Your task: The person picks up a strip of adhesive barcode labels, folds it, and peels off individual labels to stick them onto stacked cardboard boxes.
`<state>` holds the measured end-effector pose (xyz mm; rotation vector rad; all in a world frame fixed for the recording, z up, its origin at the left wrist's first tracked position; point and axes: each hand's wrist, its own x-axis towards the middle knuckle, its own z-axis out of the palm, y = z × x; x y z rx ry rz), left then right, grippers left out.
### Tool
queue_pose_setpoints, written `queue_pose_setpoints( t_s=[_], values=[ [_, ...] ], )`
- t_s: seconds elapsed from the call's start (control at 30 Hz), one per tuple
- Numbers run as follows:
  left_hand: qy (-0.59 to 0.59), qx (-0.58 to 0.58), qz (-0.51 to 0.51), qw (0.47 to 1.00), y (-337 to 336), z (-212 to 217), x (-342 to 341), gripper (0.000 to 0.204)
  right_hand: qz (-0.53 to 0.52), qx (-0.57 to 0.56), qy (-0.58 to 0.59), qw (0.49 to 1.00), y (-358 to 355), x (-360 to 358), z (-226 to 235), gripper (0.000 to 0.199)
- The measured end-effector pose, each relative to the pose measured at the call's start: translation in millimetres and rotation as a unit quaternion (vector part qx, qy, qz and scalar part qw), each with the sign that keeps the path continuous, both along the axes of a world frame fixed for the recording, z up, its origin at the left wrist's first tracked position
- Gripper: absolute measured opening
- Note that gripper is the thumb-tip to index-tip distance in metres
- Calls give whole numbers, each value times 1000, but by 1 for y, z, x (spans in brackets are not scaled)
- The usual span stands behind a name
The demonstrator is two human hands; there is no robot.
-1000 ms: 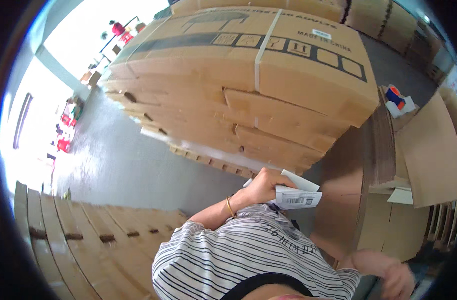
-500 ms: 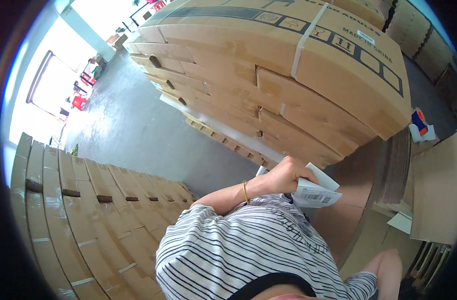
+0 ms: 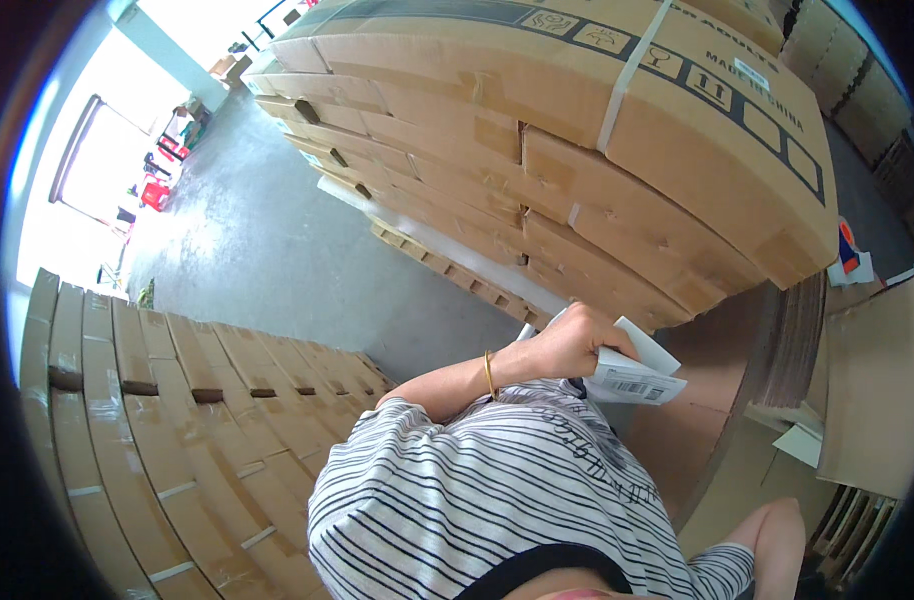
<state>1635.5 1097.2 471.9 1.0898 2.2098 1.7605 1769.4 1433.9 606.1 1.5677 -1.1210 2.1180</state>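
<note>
My left hand, with a thin gold bracelet at the wrist, is held in front of my chest over my striped shirt. It is shut on a small bundle of white paper slips with printed labels, which stick out to the right of the fingers. Of my right arm only a bare rounded part shows at the lower right edge; the hand itself is out of the picture.
A tall stack of strapped brown cartons on a wooden pallet stands ahead. A row of taped cartons lies at my left. Flat cardboard sheets lean at the right. Grey concrete floor runs to a bright doorway.
The view has swung so the carton stack sits closer and more to the right. My left hand keeps the paper slips at my chest. The right arm has dropped lower in the picture.
</note>
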Motion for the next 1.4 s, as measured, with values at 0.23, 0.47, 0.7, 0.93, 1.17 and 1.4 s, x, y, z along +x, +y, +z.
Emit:
queue_pose_setpoints(
  t_s=[0.23, 0.47, 0.7, 0.93, 1.17, 1.4],
  values=[
    [-2, 4, -16, 1000, 4, 2, 2, 17, -9, -5, 1, 1000, 0, 3, -3, 56],
    [21, -6, -23, 999, 10, 1, 3, 18, -27, -13, 4, 1000, 1, 11, -10, 59],
    [16, -21, -56, 998, 27, -1, 5, 18, -60, -29, 16, 998, 11, 26, -21, 61],
    [24, -61, -80, 995, 55, 9, 10, 21, -95, -45, 31, 994, 27, 43, -34, 64],
    [-3, -59, -101, 993, 80, 8, 13, 18, -107, -73, 51, 990, 49, 50, -48, 66],
    [-33, -97, -50, 993, 72, 10, -1, 18, -147, -98, 79, 981, 46, 33, -66, 69]
  ],
)
